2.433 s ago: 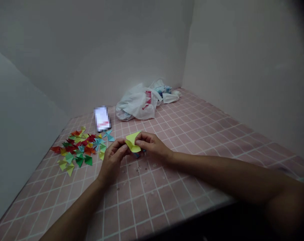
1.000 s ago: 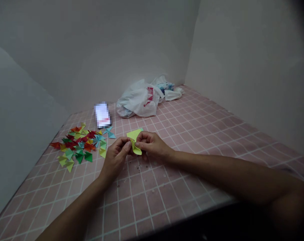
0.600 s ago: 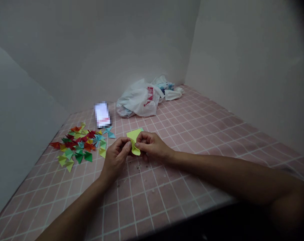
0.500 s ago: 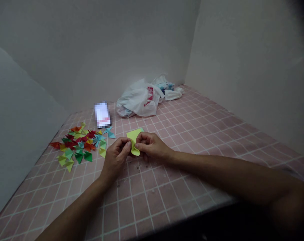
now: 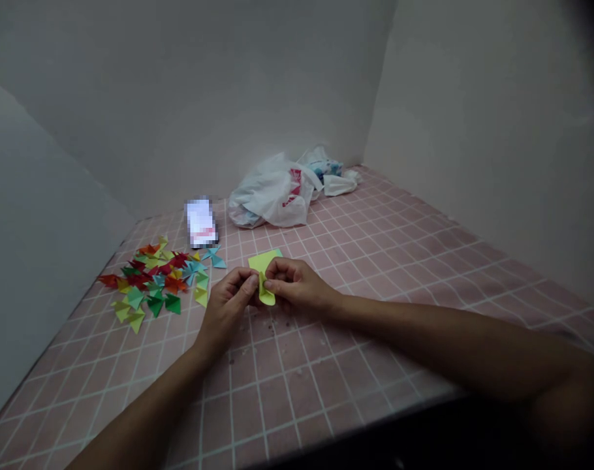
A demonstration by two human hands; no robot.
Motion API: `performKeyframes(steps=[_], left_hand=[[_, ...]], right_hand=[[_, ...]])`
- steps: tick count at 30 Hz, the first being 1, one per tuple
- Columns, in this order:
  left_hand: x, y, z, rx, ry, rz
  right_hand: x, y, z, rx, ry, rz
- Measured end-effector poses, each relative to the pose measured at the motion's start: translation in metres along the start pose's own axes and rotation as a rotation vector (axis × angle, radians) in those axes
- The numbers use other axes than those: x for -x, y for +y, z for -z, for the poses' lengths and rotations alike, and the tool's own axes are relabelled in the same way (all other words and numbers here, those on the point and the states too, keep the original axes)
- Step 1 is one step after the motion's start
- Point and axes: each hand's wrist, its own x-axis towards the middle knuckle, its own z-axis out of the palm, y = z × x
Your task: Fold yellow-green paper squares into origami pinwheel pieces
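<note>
A small yellow paper (image 5: 266,297), partly folded, is pinched between my two hands above the table. My left hand (image 5: 232,294) grips its left side with thumb and fingers. On the right side, my right hand (image 5: 297,286) is closed on the same paper, thumb pressed near the fold. Just behind the hands lies a stack of yellow-green paper sheets (image 5: 262,260) with a bluish edge showing. To the left is a pile of folded paper pieces (image 5: 153,277) in red, orange, green, yellow and light blue. My fingers hide part of the held paper.
A phone with a lit, blurred screen (image 5: 202,223) stands behind the folded pieces. White plastic bags (image 5: 272,196) rest against the back wall. The table has a pink cloth with a white grid (image 5: 297,365); walls rise at left, back and right.
The lower part of the yellow paper has turned slightly between my fingers. Both hands stay in nearly the same place, and the view has shifted a little.
</note>
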Motion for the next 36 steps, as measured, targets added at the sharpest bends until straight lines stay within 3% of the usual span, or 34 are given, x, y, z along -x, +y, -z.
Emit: performKeyframes(steps=[18, 36], left_hand=[[0.0, 0.0065, -0.0049, -0.181, 0.052, -0.064], [0.0024, -0.0012, -0.0075, -0.218, 0.124, -0.095]], right_hand=[[0.0003, 0.0035, 0.0005, 0.001, -0.041, -0.005], [0.0027, 0.0055, -0.0003, 0.091, -0.035, 0.04]])
